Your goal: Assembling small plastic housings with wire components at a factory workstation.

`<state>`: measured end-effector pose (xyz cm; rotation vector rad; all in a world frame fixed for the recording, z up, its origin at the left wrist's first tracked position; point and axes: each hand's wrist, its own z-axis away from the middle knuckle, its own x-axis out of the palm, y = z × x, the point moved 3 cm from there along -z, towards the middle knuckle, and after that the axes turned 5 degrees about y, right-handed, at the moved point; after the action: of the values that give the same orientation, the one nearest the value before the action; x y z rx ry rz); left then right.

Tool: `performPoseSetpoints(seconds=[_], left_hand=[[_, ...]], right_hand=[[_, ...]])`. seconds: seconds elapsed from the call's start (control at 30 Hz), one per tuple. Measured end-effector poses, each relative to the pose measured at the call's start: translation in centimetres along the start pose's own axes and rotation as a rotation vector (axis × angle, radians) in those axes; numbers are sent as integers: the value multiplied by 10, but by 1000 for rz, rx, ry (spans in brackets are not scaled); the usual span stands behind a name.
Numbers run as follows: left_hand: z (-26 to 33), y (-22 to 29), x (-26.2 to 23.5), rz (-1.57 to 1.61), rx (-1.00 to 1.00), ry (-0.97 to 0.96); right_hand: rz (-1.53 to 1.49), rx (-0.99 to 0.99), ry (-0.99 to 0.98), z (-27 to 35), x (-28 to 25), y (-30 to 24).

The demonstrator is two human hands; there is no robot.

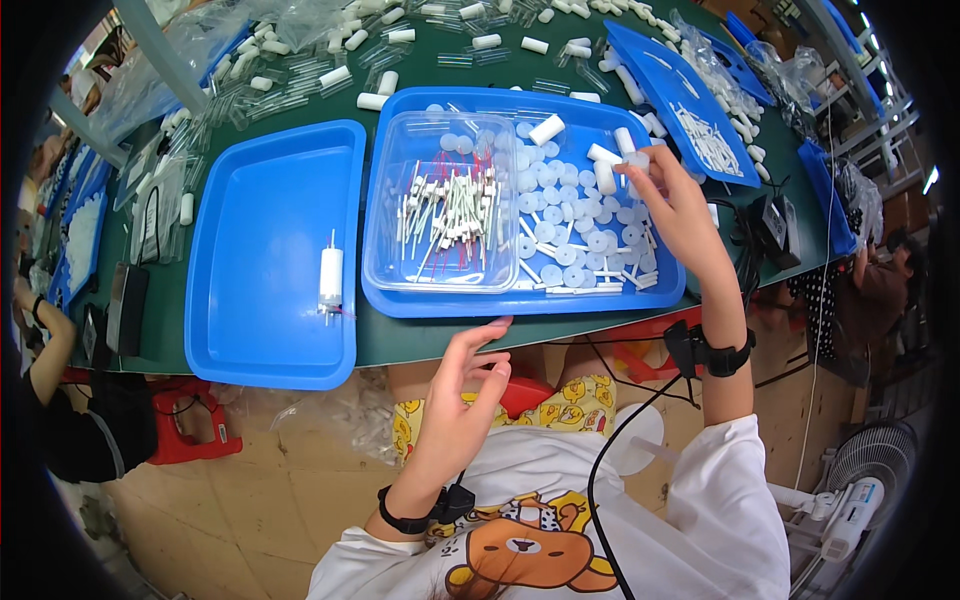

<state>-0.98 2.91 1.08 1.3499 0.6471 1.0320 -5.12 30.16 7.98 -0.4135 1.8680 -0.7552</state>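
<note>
I see a green worktop (420, 345) running left to right, crowded at the far side with white tubes and clear sleeves. On it, left, a big blue tray (265, 300), nearly bare, holding one white cylinder (331, 278) with thin wires sticking out both ends, lying near its right wall. Just right of it, touching side by side, a second blue tray (480, 300). Its left half carries a clear plastic box (400, 270) with a heap of small wired parts (452, 212) inside. Its right half is covered with white discs (565, 230) and a few short white tubes (546, 129). Farther right, a tilted blue lid (660, 80) with small white pieces on it.

My right hand (675, 200) is over the far right of the disc pile, fingers pinched on a small white piece (637, 160); too small to tell which kind. My left hand (462, 385) hangs open at the near edge of the worktop, fingers spread, empty, fingertips just near the second tray's front wall. Black bands on both wrists, cable trailing from the right one. Another person's arm (45, 340) shows at far left.
</note>
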Motion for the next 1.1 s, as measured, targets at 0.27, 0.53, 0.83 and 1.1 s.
performPoseSetpoints(seconds=[0.27, 0.53, 0.83, 1.1], left_hand=[[-1, 0, 0, -34, 19, 13], [3, 9, 4, -60, 13, -56], [-1, 26, 30, 113, -22, -296], [4, 27, 26, -220, 77, -310]], right_hand=[[127, 112, -71, 1, -5, 12], [-120, 39, 134, 37, -19, -37], [-684, 138, -383, 130, 13, -74], [-944, 332, 3, 146, 7, -57]])
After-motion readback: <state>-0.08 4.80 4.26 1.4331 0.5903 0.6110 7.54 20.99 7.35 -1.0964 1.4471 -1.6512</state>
